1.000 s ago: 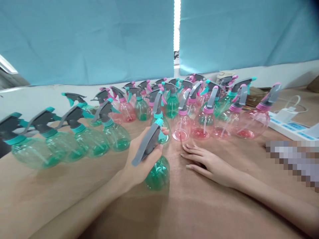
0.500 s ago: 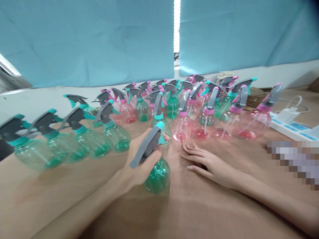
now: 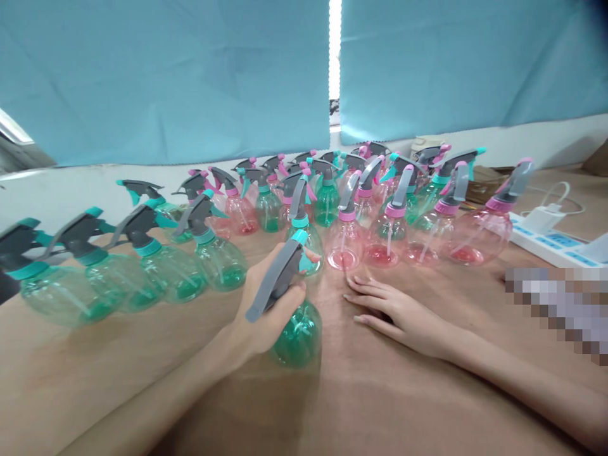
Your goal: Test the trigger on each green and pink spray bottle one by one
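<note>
My left hand (image 3: pixel 263 310) is wrapped round the neck of a green spray bottle (image 3: pixel 299 335) with a grey and turquoise trigger head. Its nozzle points away from me, and the hand hides the collar. My right hand (image 3: pixel 394 310) lies palm down on the brown table (image 3: pixel 370 392), fingers stretched and holding nothing. Just beyond its fingertips stands a pink spray bottle (image 3: pixel 342 247). Another green spray bottle (image 3: pixel 311 244) is right behind the one I hold, partly covered by it.
Several green spray bottles (image 3: pixel 221 259) stand in a slanting row on the left. More pink ones (image 3: pixel 479 234) line the right, with a mixed group behind. A white power strip (image 3: pixel 551 247) with a plugged-in charger (image 3: pixel 544 218) lies at the right. Blue curtains (image 3: pixel 166 82) hang at the back.
The whole view has shifted very slightly. My left hand still grips the green spray bottle, and my right hand rests in the same spot.
</note>
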The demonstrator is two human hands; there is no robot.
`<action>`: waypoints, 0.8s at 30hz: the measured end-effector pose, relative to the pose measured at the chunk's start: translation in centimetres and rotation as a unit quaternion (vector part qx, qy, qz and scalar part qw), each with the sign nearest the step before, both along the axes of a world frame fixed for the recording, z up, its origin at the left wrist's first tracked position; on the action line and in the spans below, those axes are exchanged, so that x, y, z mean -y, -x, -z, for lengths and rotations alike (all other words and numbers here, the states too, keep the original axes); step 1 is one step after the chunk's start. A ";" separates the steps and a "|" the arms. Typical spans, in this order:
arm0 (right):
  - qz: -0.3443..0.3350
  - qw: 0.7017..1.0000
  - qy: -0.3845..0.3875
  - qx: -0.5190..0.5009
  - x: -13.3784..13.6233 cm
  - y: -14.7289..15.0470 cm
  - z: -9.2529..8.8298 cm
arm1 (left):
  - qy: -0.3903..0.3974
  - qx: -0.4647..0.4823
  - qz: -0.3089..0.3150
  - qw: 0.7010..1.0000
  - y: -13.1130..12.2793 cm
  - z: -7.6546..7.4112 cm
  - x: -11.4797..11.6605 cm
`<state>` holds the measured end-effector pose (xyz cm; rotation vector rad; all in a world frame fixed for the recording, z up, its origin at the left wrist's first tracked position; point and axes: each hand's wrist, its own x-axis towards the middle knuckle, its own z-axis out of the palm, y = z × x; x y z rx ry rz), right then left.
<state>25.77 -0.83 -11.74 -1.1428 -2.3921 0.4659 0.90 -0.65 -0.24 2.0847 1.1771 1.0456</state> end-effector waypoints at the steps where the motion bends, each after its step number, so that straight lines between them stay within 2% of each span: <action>1: -0.001 1.000 -0.002 -0.002 0.0 0.0 0.0 | 0.000 0.009 0.003 1.000 -0.1 -0.1 0.0; 8: -0.005 1.000 -0.009 -0.002 0.0 0.0 -0.2 | 0.014 0.027 0.023 0.999 0.0 0.2 -0.2; 19: -0.015 0.999 -0.029 0.006 -0.3 0.1 -0.6 | 0.021 0.056 0.004 0.998 -0.4 0.3 -0.2; 24: -0.012 0.999 -0.031 0.014 -0.2 0.1 -0.3 | 0.001 0.065 0.022 0.998 -0.2 0.8 -0.4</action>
